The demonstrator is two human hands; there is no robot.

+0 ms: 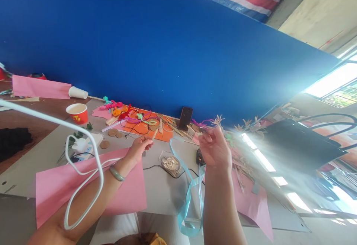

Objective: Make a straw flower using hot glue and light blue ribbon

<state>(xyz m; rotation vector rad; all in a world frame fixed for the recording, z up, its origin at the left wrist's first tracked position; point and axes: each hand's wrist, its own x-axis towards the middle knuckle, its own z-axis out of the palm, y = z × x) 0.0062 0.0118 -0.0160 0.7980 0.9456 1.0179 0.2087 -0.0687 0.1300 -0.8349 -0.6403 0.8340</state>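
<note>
Left hand [141, 149] out over the counter [160, 196], forearm above a pink sheet [129, 196], bracelet [116, 173] at the wrist. Its grip is closed, thumb and fingers pinching a thin pale strip [154, 135] whose tip points up and away, towards the orange sheet [167, 137].

Right hand [216, 150] raised, across from the left and well apart from it. Fingers curl inward; a spiky flower [218, 120] shows right at the top of them (whether the grip holds it or it merely stands behind, cannot tell).

Between the forearms: pale chips [170, 164] in a round dish, a dark cord [153, 167] running beside it, and a light-blue ribbon [185, 209] looping towards the near edge.

Beyond the hands, a phone [185, 118] stands tilted near the blue panel [156, 51]. Bright fuzzy pieces [113, 105] cluster left of it, on and around the orange sheet.

Farther left: round discs [105, 144], a red cup [77, 118] upright, a white cup [78, 93] on its side. A white cable [52, 115] crosses the view close up, passing over the left forearm.
</note>
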